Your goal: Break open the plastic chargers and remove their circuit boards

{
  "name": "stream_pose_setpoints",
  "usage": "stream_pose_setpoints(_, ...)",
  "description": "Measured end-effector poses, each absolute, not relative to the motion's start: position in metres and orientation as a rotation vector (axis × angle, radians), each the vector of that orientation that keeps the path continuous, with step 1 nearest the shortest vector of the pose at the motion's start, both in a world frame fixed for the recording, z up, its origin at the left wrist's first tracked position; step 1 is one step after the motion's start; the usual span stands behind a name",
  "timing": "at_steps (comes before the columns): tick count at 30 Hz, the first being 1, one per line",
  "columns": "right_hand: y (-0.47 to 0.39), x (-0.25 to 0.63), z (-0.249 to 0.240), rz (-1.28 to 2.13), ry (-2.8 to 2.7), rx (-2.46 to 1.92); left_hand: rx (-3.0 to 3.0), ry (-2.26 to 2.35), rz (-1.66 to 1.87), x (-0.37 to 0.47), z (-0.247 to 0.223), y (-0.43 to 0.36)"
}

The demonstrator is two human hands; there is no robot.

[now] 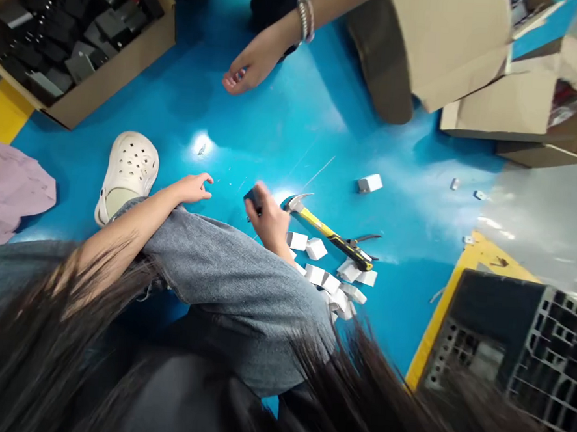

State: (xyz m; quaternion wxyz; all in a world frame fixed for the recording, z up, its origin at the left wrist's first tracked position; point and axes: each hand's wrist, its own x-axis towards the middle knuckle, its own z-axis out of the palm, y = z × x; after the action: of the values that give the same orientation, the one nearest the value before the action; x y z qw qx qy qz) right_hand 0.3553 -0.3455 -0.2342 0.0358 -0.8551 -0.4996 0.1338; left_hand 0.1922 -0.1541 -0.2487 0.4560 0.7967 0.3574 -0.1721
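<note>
I sit on a blue floor (285, 118) with my knee in grey jeans raised in front of me. My right hand (267, 220) is closed around a small dark block (253, 199) just above the floor. My left hand (192, 188) hovers empty over the floor to its left, fingers loosely curled and apart. A yellow-handled hammer (329, 233) lies right of my right hand. Several small white blocks (331, 277) are piled beside my knee, under the hammer's handle.
Another person's hand (256, 61) with a beaded bracelet reaches down at the top. A cardboard box of dark parts (79, 34) stands top left, more cartons (497, 79) top right. My white clog (127, 173), a pink cloth (7, 186), a black crate (515, 347).
</note>
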Motion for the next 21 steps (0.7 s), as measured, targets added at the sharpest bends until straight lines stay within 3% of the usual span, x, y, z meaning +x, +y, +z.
stream_pose_setpoints(9,-0.364,0.344,-0.248,0.375,-1.335,-2.631,1.952,0.880,-0.389,0.191,-0.244,-0.156)
stream_pose_setpoints(12,-0.369,0.345,-0.240,0.505,-1.246,-2.610,1.949,0.897,-0.391,0.190,-0.247,-0.154)
stream_pose_setpoints(17,-0.355,0.357,-0.173,0.453,-0.837,-2.129,1.917,0.803,-0.175,0.190,-0.229,-0.158)
stream_pose_setpoints(21,-0.329,0.354,-0.104,0.942,-0.650,-1.715,1.867,0.548,0.257,0.191,-0.173,-0.185)
